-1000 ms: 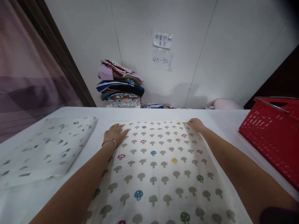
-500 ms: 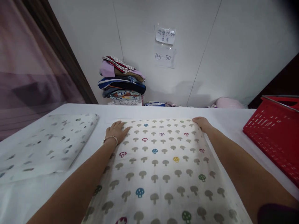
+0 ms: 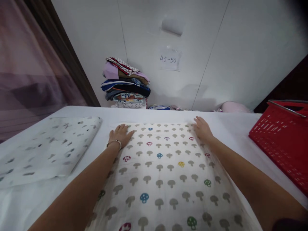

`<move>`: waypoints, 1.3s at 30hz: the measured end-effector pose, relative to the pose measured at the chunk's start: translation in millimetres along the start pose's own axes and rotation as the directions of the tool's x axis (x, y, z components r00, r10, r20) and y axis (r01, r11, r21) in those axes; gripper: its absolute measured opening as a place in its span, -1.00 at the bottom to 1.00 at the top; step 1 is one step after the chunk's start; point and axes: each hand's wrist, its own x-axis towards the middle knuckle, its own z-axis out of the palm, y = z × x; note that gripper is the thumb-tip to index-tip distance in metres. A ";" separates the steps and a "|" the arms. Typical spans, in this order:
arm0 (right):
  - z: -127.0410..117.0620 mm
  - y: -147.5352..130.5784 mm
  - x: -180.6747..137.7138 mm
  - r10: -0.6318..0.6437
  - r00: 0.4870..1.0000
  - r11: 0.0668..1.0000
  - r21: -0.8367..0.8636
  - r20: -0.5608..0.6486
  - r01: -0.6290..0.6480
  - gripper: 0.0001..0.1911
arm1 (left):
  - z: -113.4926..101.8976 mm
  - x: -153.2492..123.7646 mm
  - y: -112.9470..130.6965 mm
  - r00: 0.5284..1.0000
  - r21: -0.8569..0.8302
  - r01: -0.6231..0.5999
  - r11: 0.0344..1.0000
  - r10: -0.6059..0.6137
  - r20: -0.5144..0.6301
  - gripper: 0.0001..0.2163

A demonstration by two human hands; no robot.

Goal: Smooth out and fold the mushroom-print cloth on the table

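Observation:
Spread over the white table point(image 3: 231, 131) in front of me is a white cloth point(image 3: 166, 175) printed with grey and coloured mushrooms. Its near end runs out of the bottom of the view. My left hand point(image 3: 120, 135), with a bracelet at the wrist, lies with fingers spread on the far left corner. On the far right corner rests my right hand point(image 3: 202, 129), its fingers stretched out and apart, gripping nothing. To the left of the mushroom cloth lies a second white cloth point(image 3: 51, 146) with a leaf-like print, apart from both hands.
A red plastic basket point(image 3: 281, 138) with a metal handle stands at the right. Against the wall behind the table rises a stack of folded fabrics point(image 3: 126, 83), with a pink bundle point(image 3: 234, 106) farther right. A pinkish curtain point(image 3: 31, 64) hangs at the left.
My right hand has let go of the cloth's far right corner, opened out and moved slightly left, now flat on the fabric. The left hand has stayed in place.

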 end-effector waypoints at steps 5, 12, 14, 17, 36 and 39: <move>12.9 -14.7 -2.9 0.053 0.945 0.998 -0.053 0.322 -0.038 -0.36 | -0.3 -0.2 0.4 1.000 0.013 -0.006 1.000 0.006 -0.012 -0.39; 9.8 -14.9 -1.3 0.141 0.921 0.989 -0.085 0.362 -0.118 -0.35 | 4.3 3.4 -3.3 1.000 0.003 -0.012 1.000 0.012 -0.008 -0.36; 5.8 -17.2 -15.1 0.137 0.945 0.988 -0.104 0.297 -0.111 -0.34 | 6.4 4.1 -4.5 1.000 0.000 -0.009 1.000 0.009 -0.004 -0.35; 1.5 -19.8 -37.0 0.069 0.959 0.992 -0.118 0.275 -0.038 -0.35 | 7.8 5.5 -5.1 1.000 0.002 -0.003 1.000 0.003 0.004 -0.34; -99.8 -36.7 -307.4 0.152 0.926 0.988 -0.032 0.346 -0.150 -0.31 | -15.7 -225.3 -34.2 0.941 -0.044 -0.309 0.950 0.312 0.128 -0.41; -108.6 -30.0 -349.6 0.222 0.931 0.974 -0.018 0.290 -0.227 -0.32 | -15.1 -268.3 -51.7 0.960 -0.027 -0.258 0.966 0.260 0.103 -0.45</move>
